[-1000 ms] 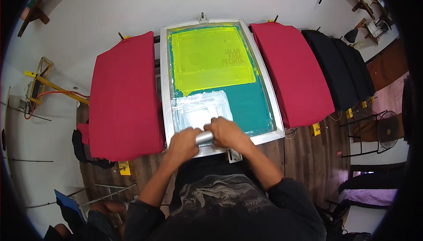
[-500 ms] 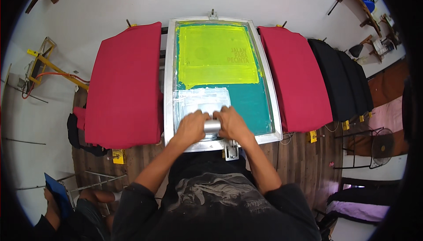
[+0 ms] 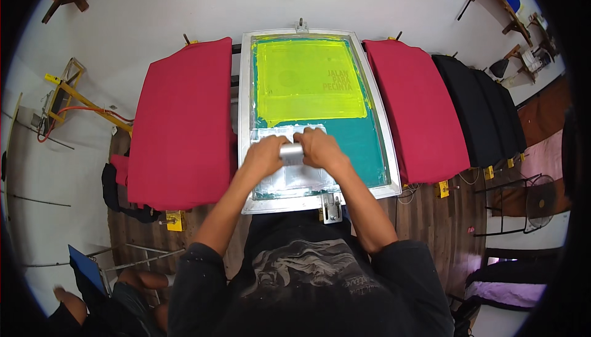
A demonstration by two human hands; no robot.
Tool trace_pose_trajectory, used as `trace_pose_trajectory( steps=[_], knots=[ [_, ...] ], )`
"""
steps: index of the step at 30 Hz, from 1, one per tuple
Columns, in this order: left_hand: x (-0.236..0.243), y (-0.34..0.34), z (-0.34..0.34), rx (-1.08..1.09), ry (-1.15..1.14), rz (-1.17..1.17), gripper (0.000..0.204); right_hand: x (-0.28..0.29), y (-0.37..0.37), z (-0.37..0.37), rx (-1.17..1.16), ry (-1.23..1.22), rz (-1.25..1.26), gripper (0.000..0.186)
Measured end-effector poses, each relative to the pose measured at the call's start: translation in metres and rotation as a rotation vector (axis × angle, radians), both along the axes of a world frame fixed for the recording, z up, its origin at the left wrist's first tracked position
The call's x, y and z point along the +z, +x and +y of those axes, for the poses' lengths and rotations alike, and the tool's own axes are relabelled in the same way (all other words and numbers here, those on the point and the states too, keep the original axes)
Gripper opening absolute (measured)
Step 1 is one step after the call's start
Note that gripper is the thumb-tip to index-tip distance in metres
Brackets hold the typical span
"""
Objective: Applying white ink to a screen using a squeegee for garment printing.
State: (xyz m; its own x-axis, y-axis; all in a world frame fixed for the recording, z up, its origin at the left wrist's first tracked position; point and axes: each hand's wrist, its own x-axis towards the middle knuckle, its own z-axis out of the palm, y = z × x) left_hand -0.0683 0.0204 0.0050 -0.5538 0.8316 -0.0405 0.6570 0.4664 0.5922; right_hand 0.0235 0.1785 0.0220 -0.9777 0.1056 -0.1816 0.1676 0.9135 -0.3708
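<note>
A screen-printing frame with silvery metal edges lies before me. Its mesh is teal at the near right, with a yellow-green area over the far part. White ink covers a squarish patch at the near left. My left hand and my right hand are both wrapped round a squeegee with a silver handle, the left at its left end and the right at its right end. The squeegee is over the far part of the white patch; its blade is hidden beneath my hands.
Boards covered in red cloth flank the frame at left and right. Black-covered boards stand farther right. A metal clamp holds the frame's near edge. A fan stands at right; another person sits at lower left beside a blue board.
Both my hands have pushed the squeegee away from me over the white patch, uncovering its near part. The whole view has shifted slightly. The other person's hand has come off the blue board.
</note>
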Motion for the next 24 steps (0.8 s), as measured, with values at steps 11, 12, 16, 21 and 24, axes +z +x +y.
trace_pose_trajectory(
  steps=[11, 12, 16, 21, 24],
  knots=[
    [0.0, 0.092, -0.052, -0.018, 0.051, 0.012, 0.036, 0.003, 0.09, -0.042, 0.042, -0.123, 0.002, 0.05],
    [0.003, 0.082, -0.047, -0.04, 0.09, 0.042, 0.031, 0.005, 0.079, -0.035, 0.054, -0.114, -0.02, 0.048],
    [0.011, 0.025, -0.007, 0.003, -0.035, 0.015, 0.028, -0.001, 0.02, 0.003, 0.038, -0.013, -0.014, 0.043],
    [-0.002, -0.014, 0.02, 0.01, -0.118, -0.059, 0.031, -0.015, -0.016, 0.025, 0.027, -0.082, -0.001, 0.036],
    [-0.018, 0.015, 0.0, -0.019, 0.021, 0.094, 0.034, -0.02, 0.013, 0.003, 0.02, 0.017, 0.05, 0.042]
  ],
)
